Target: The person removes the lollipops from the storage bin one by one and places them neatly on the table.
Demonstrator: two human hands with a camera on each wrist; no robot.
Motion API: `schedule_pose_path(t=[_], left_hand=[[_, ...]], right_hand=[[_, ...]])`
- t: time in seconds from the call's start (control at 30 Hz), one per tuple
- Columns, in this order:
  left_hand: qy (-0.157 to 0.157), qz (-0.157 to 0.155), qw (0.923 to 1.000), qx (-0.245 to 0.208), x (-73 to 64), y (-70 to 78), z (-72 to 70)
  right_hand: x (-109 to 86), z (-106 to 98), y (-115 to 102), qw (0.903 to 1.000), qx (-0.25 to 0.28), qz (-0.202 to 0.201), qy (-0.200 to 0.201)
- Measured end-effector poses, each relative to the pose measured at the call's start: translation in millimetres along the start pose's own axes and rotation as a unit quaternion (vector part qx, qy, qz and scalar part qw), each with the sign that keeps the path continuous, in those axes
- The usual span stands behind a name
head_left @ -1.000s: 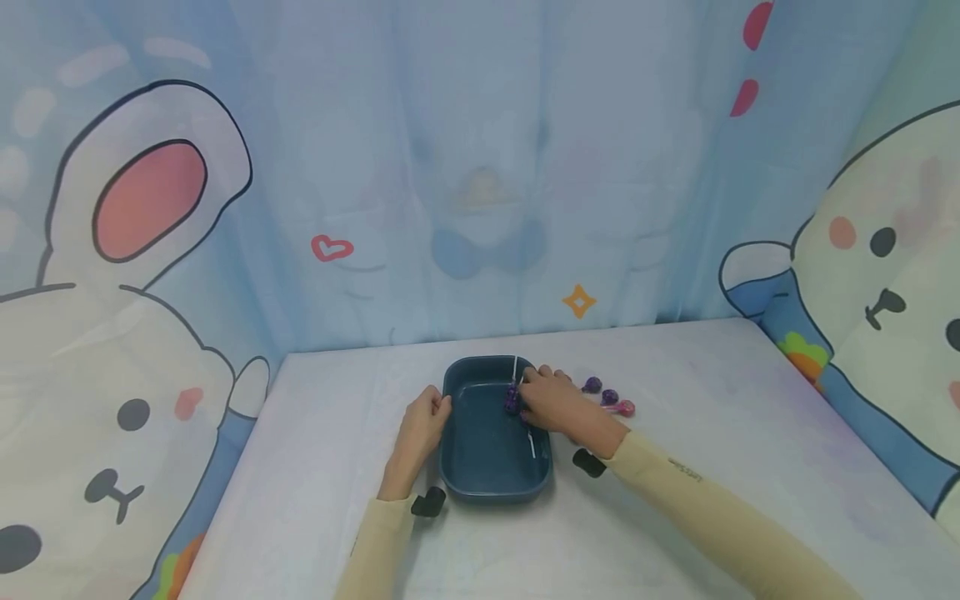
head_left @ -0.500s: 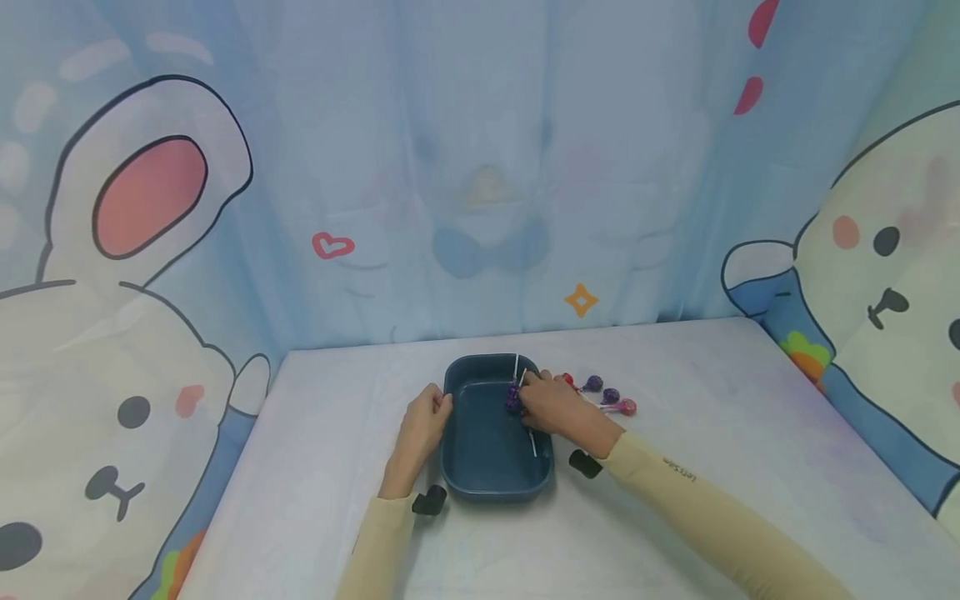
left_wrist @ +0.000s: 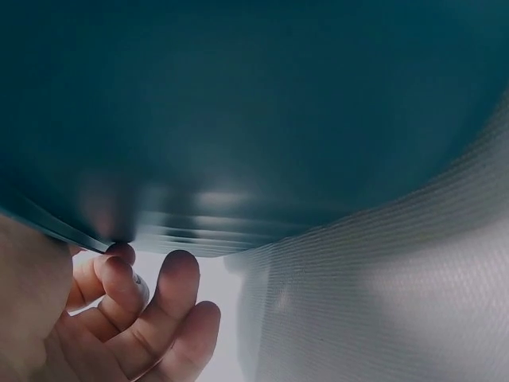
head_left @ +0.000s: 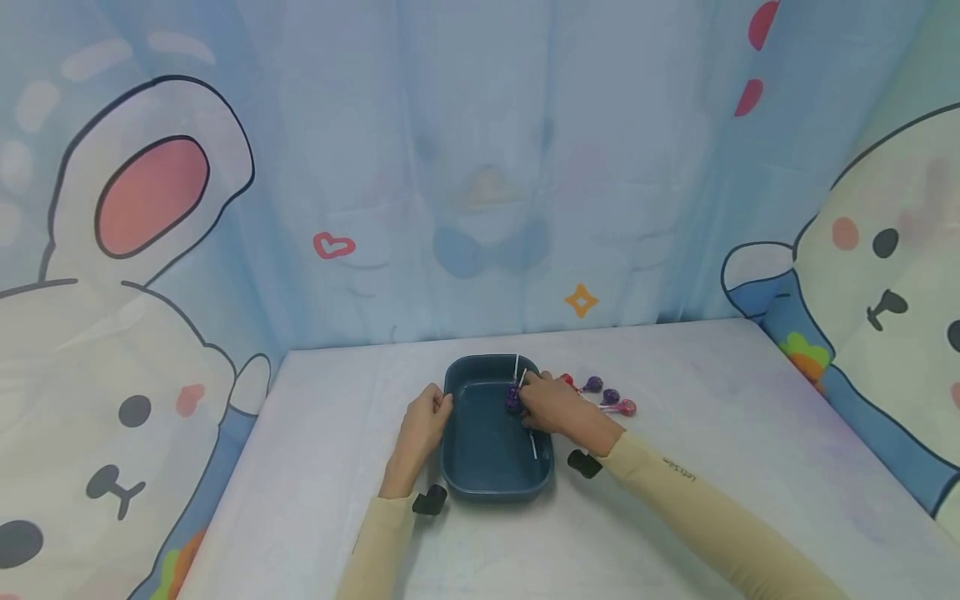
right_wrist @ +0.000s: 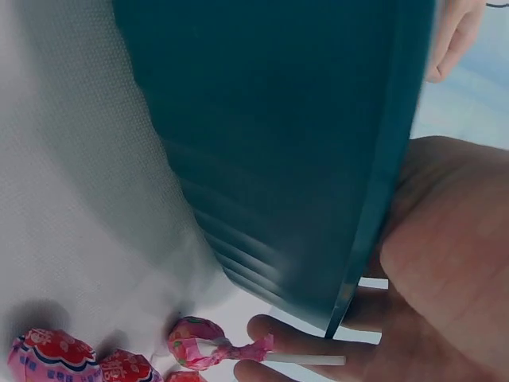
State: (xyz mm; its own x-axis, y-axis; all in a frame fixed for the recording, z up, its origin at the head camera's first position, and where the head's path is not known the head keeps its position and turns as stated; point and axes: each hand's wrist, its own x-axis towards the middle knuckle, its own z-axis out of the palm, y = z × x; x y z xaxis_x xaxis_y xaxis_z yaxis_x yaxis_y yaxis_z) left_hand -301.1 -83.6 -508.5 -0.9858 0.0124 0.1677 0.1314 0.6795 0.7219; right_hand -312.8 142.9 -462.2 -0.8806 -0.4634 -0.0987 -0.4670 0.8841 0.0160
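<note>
A dark blue rectangular dish (head_left: 480, 467) stands on the table. My left hand (head_left: 420, 427) grips its left rim; in the left wrist view the fingertips (left_wrist: 179, 278) lie under the dish's edge. My right hand (head_left: 558, 406) reaches over the right rim, its fingers down inside the dish. Purple lollipops (head_left: 513, 402) lie in the dish beside those fingers, with white sticks pointing away and another stick (head_left: 534, 445) pointing toward me. A short piece of white stick (right_wrist: 374, 282) shows at the right fingers in the right wrist view; the candy there is hidden.
Just right of the dish lie several more lollipops: a red one (head_left: 567, 379), purple ones (head_left: 593, 384) and a pink one (head_left: 627, 407). The table (head_left: 337, 417) has a white cloth. Behind it hangs a blue curtain (head_left: 480, 150) with cartoon animals.
The right hand shifts very slightly at the dish's right rim, and the red lollipop beyond it comes into view. The left hand stays on the left rim.
</note>
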Motion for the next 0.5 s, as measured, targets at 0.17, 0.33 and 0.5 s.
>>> schedule_pose_path(t=[0.17, 0.33, 0.5], left_hand=[[0.001, -0.001, 1.0, -0.002, -0.4, 0.6, 0.5], [0.001, 0.0, 1.0, -0.005, -1.2, 1.5, -0.1], [-0.001, 0.0, 1.0, -0.008, -1.4, 2.2, -0.5]], right_hand=[[-1.7, -2.6, 2.1, 0.9995, 0.032, 0.004, -0.007], [-4.0, -6.4, 4.4, 0.9989, 0.046, -0.004, 0.008], [-5.1, -8.4, 5.5, 0.9986, 0.038, -0.014, 0.034]])
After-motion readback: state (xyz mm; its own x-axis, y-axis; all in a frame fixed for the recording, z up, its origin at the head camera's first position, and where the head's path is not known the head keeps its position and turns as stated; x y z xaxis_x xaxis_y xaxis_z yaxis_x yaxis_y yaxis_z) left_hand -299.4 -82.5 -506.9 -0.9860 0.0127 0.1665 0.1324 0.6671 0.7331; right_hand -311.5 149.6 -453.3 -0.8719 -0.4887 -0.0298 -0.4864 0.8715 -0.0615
